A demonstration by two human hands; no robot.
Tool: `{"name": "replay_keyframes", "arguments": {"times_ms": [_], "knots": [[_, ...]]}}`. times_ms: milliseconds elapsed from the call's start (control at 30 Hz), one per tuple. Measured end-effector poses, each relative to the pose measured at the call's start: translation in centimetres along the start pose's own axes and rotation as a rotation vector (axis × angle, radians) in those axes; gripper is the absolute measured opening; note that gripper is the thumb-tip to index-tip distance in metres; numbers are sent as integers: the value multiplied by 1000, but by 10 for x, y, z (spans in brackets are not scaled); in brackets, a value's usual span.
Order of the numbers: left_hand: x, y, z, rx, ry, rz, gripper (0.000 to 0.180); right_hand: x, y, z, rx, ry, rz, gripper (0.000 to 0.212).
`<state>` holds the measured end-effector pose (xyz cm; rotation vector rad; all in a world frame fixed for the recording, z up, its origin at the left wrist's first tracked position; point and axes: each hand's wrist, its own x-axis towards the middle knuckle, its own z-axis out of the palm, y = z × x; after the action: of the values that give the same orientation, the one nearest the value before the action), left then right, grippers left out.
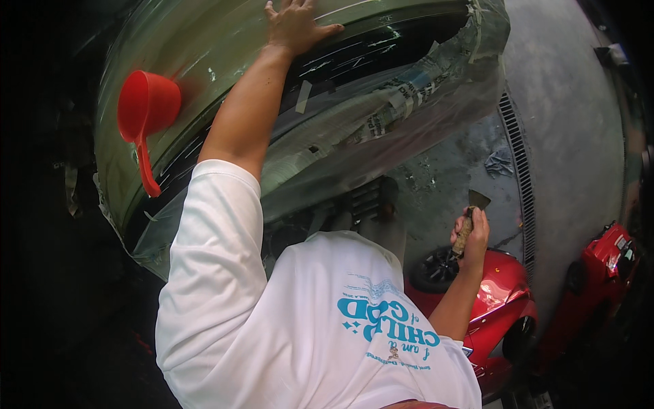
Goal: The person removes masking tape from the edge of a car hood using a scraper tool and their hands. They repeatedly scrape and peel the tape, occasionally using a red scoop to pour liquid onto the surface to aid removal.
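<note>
A person's left hand (294, 26) lies spread and flat on a car body (225, 41) wrapped in clear masking film (409, 102), while the right hand (471, 235) is closed around the handle of a scraper (470, 217), its flat blade pointing up and away from the panel, held out over the wet concrete floor (565, 102). The tool looks light and stiff, best gripped low on the handle as here; the blade edge seems thin. The film looks soft and slippery, likely to tear. A red dipper (144, 112) rests on the car. Red cars (504, 286) stand beyond, near a floor drain (521, 163).
</note>
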<state>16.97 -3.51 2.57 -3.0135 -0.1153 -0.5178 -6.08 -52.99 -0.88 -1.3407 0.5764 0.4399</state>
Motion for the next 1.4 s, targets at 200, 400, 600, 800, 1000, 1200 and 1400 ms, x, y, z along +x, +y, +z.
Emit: {"name": "replay_keyframes", "arguments": {"times_ms": [200, 400, 600, 800, 1000, 1200, 1400], "knots": [[45, 62, 25, 1, 12, -53, 83, 18, 8, -33, 67, 33, 1, 30], [6, 188, -9, -901, 73, 144, 36, 45, -12, -11, 80, -77, -94, 25], [-120, 295, -43, -1439, -858, 26, 41, 40, -43, 11, -19, -175, -192, 23], [-161, 312, -32, -1693, -865, -267, 28, 27, -42, -13, -245, -274, -139, 24], [-178, 266, -37, -1698, -631, -469, 21, 17, -36, -19, -256, -286, -50, 23], [-173, 110, -70, -1408, 174, -667, 14, 47, -45, 20, -139, -174, -292, 19], [-172, -103, -25, -644, 588, -815, 31, 83, -114, 160, -527, -497, -758, 21]]}}
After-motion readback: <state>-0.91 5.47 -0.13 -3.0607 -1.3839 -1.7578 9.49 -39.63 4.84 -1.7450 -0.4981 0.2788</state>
